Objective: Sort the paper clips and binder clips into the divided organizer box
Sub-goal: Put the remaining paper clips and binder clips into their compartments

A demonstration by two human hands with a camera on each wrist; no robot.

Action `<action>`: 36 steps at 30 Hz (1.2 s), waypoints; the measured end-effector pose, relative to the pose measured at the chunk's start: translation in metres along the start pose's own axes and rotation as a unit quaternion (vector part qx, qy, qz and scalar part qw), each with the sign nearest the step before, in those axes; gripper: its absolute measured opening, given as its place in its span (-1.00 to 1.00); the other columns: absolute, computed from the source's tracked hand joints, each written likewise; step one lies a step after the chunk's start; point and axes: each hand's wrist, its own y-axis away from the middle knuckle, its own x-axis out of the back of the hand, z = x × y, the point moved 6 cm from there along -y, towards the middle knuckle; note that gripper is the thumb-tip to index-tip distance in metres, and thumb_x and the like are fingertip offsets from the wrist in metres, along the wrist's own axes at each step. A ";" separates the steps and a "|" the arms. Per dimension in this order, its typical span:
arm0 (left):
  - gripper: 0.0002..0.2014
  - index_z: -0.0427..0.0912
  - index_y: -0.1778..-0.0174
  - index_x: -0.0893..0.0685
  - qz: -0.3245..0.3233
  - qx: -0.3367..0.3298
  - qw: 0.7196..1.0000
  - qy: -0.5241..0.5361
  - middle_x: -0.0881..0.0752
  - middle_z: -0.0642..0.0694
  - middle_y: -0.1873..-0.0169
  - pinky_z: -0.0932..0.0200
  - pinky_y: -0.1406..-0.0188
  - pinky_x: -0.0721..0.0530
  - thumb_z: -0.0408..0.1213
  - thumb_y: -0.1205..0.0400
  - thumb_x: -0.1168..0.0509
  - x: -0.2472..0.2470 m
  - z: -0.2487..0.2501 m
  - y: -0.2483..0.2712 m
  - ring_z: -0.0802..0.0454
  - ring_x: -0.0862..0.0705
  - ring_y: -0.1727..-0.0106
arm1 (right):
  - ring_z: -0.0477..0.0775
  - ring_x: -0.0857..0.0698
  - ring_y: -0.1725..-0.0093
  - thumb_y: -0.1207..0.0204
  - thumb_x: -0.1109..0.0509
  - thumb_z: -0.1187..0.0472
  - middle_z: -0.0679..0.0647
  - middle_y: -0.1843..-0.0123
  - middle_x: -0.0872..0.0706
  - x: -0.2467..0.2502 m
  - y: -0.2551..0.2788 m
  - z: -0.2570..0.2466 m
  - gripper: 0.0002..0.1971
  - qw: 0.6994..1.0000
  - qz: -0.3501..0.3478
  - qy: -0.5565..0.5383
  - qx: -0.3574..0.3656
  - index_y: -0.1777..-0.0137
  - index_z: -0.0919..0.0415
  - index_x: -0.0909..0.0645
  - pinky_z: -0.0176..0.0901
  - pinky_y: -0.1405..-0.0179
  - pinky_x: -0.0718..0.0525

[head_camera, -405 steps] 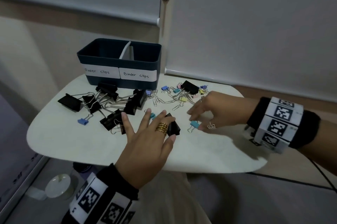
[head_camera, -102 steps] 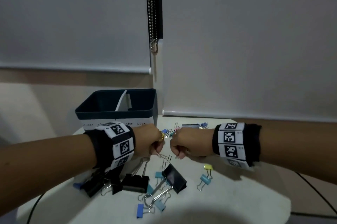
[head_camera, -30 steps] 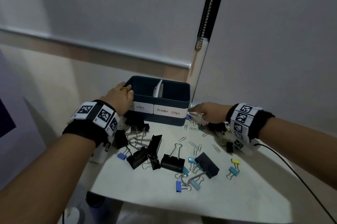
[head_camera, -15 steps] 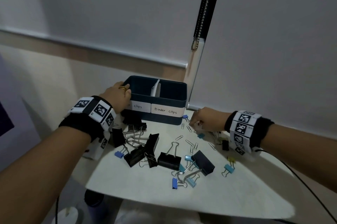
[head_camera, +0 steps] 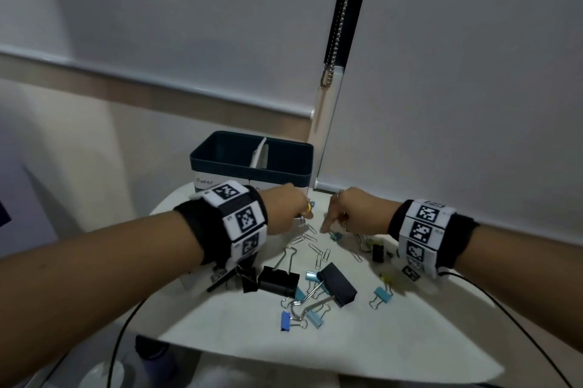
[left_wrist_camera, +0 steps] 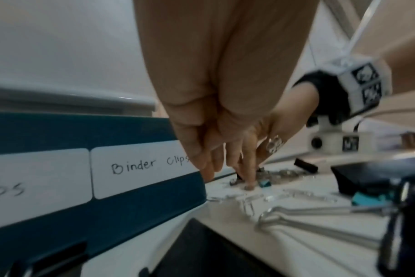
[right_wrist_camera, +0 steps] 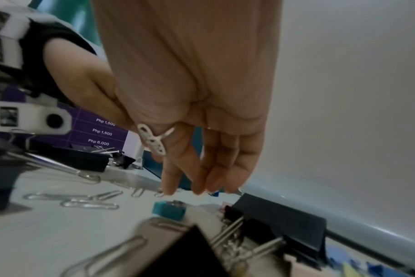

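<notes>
The dark blue organizer box [head_camera: 293,166] stands at the table's far edge, with a white divider and the labels "Paper clips" and "Binder clips" [left_wrist_camera: 149,165]. My left hand [head_camera: 288,209] is just in front of it, fingers pointing down to the table [left_wrist_camera: 216,165], with nothing plainly between them. My right hand [head_camera: 342,214] hangs beside it, straight fingers [right_wrist_camera: 199,180] just above loose silver paper clips [head_camera: 315,250] [right_wrist_camera: 90,204] and a small teal binder clip [head_camera: 336,235] [right_wrist_camera: 168,209]. Large black binder clips [head_camera: 337,283] lie nearer me.
Small blue binder clips [head_camera: 381,293] and more black ones [head_camera: 277,280] are scattered on the white table [head_camera: 378,340]. A bead chain [head_camera: 340,9] hangs from the blinds behind the box. A black cable [head_camera: 504,308] trails from my right wrist. A purple price sheet [right_wrist_camera: 100,131] stands left.
My left hand has left the box's left rim and come down to the table in front of the box, close to my right hand. The right hand stays over the paper clips.
</notes>
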 end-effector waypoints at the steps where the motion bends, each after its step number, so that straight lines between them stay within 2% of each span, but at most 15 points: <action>1: -0.65 -0.27 -0.35 -0.55 -0.041 -0.001 0.999 -0.024 -0.62 -0.17 -0.30 0.14 -0.35 -0.49 -0.45 -0.66 -0.08 -0.009 0.003 -0.008 -0.09 -0.57 -0.33 | 0.00 -0.65 -0.02 -0.51 -0.24 0.44 -0.03 -0.07 -0.75 -0.004 0.002 0.003 -0.64 1.000 -0.017 0.012 -0.010 -0.15 0.10 -0.74 -0.40 0.00 -0.57; 4: -0.71 -0.33 -0.28 -0.56 -0.133 -0.004 0.988 -0.081 -0.61 -0.22 -0.27 0.16 -0.22 -0.52 -0.34 -0.69 -0.12 -0.035 0.006 -0.021 -0.13 -0.60 -0.27 | 0.12 -0.66 -0.04 -0.62 -0.23 0.18 0.03 0.04 -0.72 -0.009 0.005 0.009 -0.75 0.998 -0.048 0.041 -0.021 -0.15 0.21 -0.70 -0.07 -0.21 -0.62; 6: -0.71 -0.34 -0.28 -0.56 -0.148 -0.003 0.984 -0.096 -0.62 -0.22 -0.25 0.12 -0.27 -0.53 -0.34 -0.70 -0.10 -0.042 0.005 -0.022 -0.15 -0.61 -0.25 | 0.15 -0.60 -0.16 -0.61 -0.23 0.25 0.15 -0.12 -0.67 -0.003 0.006 0.012 -0.67 0.997 -0.021 0.071 -0.014 -0.34 0.10 -0.59 -0.03 -0.26 -0.58; 8: -0.70 -0.34 -0.28 -0.56 -0.151 -0.013 0.982 -0.116 -0.64 -0.21 -0.24 0.09 -0.28 -0.54 -0.32 -0.70 -0.08 -0.042 0.005 -0.021 -0.15 -0.62 -0.25 | 0.12 -0.55 -0.23 -0.59 -0.24 0.32 0.15 -0.20 -0.63 0.006 0.010 0.017 -0.59 0.997 0.010 0.072 0.002 -0.40 0.02 -0.55 -0.25 -0.21 -0.49; 10: -0.67 -0.30 -0.36 -0.52 -0.162 -0.035 0.975 -0.152 -0.61 -0.21 -0.29 0.08 -0.31 -0.54 -0.32 -0.71 -0.07 -0.042 0.009 -0.020 -0.15 -0.60 -0.29 | -0.03 -0.56 -0.14 -0.57 -0.26 0.36 0.03 -0.13 -0.67 0.008 0.018 0.020 -0.64 0.998 0.006 0.057 0.014 -0.28 0.07 -0.67 -0.59 -0.02 -0.34; 12: -0.62 -0.27 -0.45 -0.41 -0.176 -0.048 0.968 -0.174 -0.55 -0.20 -0.34 0.08 -0.33 -0.55 -0.35 -0.70 -0.08 -0.045 0.013 -0.021 -0.14 -0.58 -0.31 | -0.13 -0.59 -0.06 -0.56 -0.29 0.30 -0.03 -0.08 -0.72 0.003 0.024 0.022 -0.73 0.999 -0.012 0.048 0.015 -0.14 0.11 -0.75 -0.69 0.01 -0.36; 15: -0.57 -0.25 -0.51 -0.33 -0.187 -0.032 0.971 -0.144 -0.49 -0.19 -0.37 0.08 -0.34 -0.54 -0.36 -0.69 -0.11 -0.045 0.014 -0.022 -0.13 -0.54 -0.33 | 0.08 -0.63 -0.11 -0.58 -0.24 0.26 0.10 -0.09 -0.67 -0.008 0.027 0.024 -0.75 0.997 -0.019 0.081 0.010 -0.15 0.16 -0.68 -0.14 -0.13 -0.64; 17: -0.66 -0.26 -0.39 -0.49 -0.148 -0.023 0.983 -0.103 -0.58 -0.18 -0.31 0.15 -0.26 -0.51 -0.28 -0.69 -0.13 -0.036 0.016 -0.024 -0.10 -0.57 -0.31 | 0.09 -0.62 -0.11 -0.53 -0.23 0.34 0.12 -0.09 -0.67 -0.007 0.028 0.024 -0.72 0.998 -0.001 0.065 0.006 -0.14 0.18 -0.68 -0.06 -0.16 -0.62; 20: -0.65 -0.15 -0.28 -0.60 -0.108 -0.015 0.993 -0.039 -0.70 -0.03 -0.11 0.22 -0.12 -0.54 -0.11 -0.61 -0.29 -0.027 0.019 -0.028 -0.01 -0.64 -0.16 | -0.07 -0.68 -0.03 -0.44 -0.47 0.22 0.00 -0.04 -0.78 -0.004 0.030 0.022 -0.81 1.000 0.027 -0.006 0.004 -0.05 0.11 -0.75 -0.26 -0.10 -0.63; 23: -0.54 -0.13 -0.18 -0.59 -0.124 0.024 0.992 -0.001 -0.63 0.09 0.18 0.25 0.04 -0.53 0.03 -0.45 -0.43 -0.032 0.018 -0.037 0.09 -0.56 0.11 | -0.03 -0.66 -0.06 -0.29 -0.58 0.04 0.00 -0.07 -0.76 -0.013 0.028 0.019 -0.57 1.000 -0.013 -0.004 0.003 -0.17 0.11 -0.69 -0.37 0.03 -0.48; 27: -0.54 -0.13 -0.13 -0.59 -0.112 0.008 0.994 0.008 -0.71 -0.01 -0.03 0.25 0.02 -0.56 -0.04 -0.38 -0.51 -0.032 0.025 -0.042 0.06 -0.61 0.06 | 0.01 -0.62 -0.09 -0.24 -0.60 0.04 0.03 -0.08 -0.71 -0.012 0.021 0.011 -0.53 0.999 0.003 0.005 0.048 -0.18 0.07 -0.67 -0.22 -0.08 -0.53; 30: -0.63 -0.23 -0.09 -0.65 -0.091 -0.015 0.995 0.022 -0.72 -0.01 0.09 0.33 -0.03 -0.54 -0.16 -0.44 -0.49 -0.026 0.031 -0.042 0.09 -0.66 0.04 | 0.02 -0.62 -0.09 -0.26 -0.60 0.13 0.03 -0.07 -0.72 -0.012 0.018 0.008 -0.62 0.997 0.012 -0.007 0.070 -0.11 0.09 -0.70 -0.16 -0.11 -0.58; 32: -0.72 -0.33 0.00 -0.71 -0.077 -0.012 0.995 0.055 -0.76 -0.03 0.22 0.45 0.01 -0.59 -0.28 -0.43 -0.50 -0.024 0.029 -0.043 0.25 -0.71 0.19 | 0.02 -0.64 -0.05 -0.28 -0.59 0.15 0.04 -0.03 -0.73 -0.012 0.016 0.007 -0.68 0.997 0.018 -0.019 0.070 -0.05 0.12 -0.71 -0.16 -0.08 -0.60; 33: -0.76 -0.34 0.05 -0.73 -0.073 -0.007 0.995 0.063 -0.76 -0.02 0.30 0.49 0.05 -0.60 -0.32 -0.42 -0.51 -0.023 0.029 -0.044 0.28 -0.70 0.28 | 0.01 -0.65 -0.02 -0.28 -0.59 0.14 0.04 -0.02 -0.74 -0.012 0.015 0.008 -0.69 0.997 0.023 -0.025 0.068 -0.03 0.13 -0.72 -0.18 -0.05 -0.59; 36: -0.91 -0.19 0.30 -0.72 -0.082 0.022 0.996 0.038 -0.67 0.09 0.44 0.26 -0.03 -0.68 -0.33 -0.39 -0.52 -0.022 0.027 -0.045 0.16 -0.65 0.29 | -0.08 -0.66 0.09 -0.27 -0.60 0.14 0.04 0.01 -0.79 -0.012 0.011 0.012 -0.67 0.997 0.043 -0.042 0.049 -0.03 0.18 -0.73 -0.49 0.21 -0.47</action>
